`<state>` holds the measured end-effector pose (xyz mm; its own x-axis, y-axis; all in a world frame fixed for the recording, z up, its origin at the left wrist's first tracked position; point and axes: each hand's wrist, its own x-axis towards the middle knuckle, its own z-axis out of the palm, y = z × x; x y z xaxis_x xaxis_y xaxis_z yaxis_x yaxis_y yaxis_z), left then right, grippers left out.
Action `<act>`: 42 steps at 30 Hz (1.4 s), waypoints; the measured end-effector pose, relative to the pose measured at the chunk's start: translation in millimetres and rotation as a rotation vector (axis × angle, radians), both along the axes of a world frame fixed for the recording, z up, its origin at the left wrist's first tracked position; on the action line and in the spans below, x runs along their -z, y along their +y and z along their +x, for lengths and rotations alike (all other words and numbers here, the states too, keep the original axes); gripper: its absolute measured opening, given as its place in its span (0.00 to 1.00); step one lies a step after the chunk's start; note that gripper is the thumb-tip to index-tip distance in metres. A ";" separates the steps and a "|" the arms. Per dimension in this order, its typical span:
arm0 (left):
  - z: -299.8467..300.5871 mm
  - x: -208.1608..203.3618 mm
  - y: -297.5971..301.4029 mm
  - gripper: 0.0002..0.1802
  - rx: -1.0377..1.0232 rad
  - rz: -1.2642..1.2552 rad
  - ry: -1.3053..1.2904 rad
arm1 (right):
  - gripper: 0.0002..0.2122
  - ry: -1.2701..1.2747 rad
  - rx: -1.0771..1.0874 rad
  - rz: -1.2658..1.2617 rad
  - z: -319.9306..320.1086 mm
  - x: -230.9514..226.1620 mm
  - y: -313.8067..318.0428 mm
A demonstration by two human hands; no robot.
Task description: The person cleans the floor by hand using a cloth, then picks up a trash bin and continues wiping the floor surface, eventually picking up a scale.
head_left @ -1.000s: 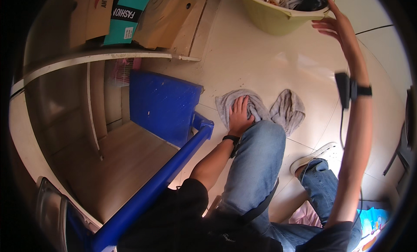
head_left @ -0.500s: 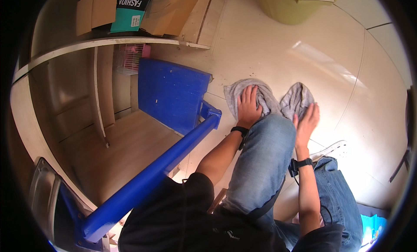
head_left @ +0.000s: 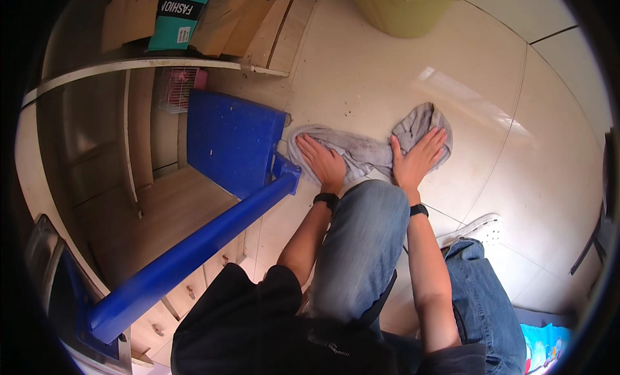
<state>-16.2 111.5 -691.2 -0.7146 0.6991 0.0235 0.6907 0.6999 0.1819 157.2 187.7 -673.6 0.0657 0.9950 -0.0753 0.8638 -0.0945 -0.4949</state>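
A grey cloth (head_left: 371, 152) lies spread across the tiled floor, bunched at its right end. My left hand (head_left: 323, 160) presses flat on its left part, fingers stretched out, close to the blue metal frame. On the bunched right part rests my right hand (head_left: 416, 158), palm down with the thumb apart from the fingers. Both hands wear black wrist straps. My bent knee (head_left: 374, 207) in blue jeans is between the two forearms.
A blue panel (head_left: 236, 142) with a blue bar (head_left: 200, 255) stands left of my hands, before a wooden shelf (head_left: 174, 217). Boxes (head_left: 184, 16) sit on the upper shelf. A yellow-green bucket (head_left: 407, 13) is at the far side. My white shoe (head_left: 484, 229) is at right.
My left hand has moved left toward the blue frame, drawing the cloth out wider between the hands. My right hand now lies farther onto the cloth's right part. The view has shifted somewhat.
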 end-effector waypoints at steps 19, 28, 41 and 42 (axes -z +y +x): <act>-22.1 -15.8 74.3 0.41 -0.037 0.162 -0.081 | 0.35 0.226 -0.841 0.066 -162.4 28.4 181.6; -21.9 -13.5 74.5 0.42 -0.076 0.145 -0.119 | 0.30 0.299 -1.212 0.048 -199.5 18.6 162.0; -23.2 -6.9 67.2 0.19 -0.024 0.055 -0.096 | 0.28 0.421 -1.539 -0.121 -181.9 17.8 143.0; -21.5 -5.7 67.7 0.18 -0.024 0.079 -0.103 | 0.29 0.414 -1.552 -0.072 -191.2 22.5 141.3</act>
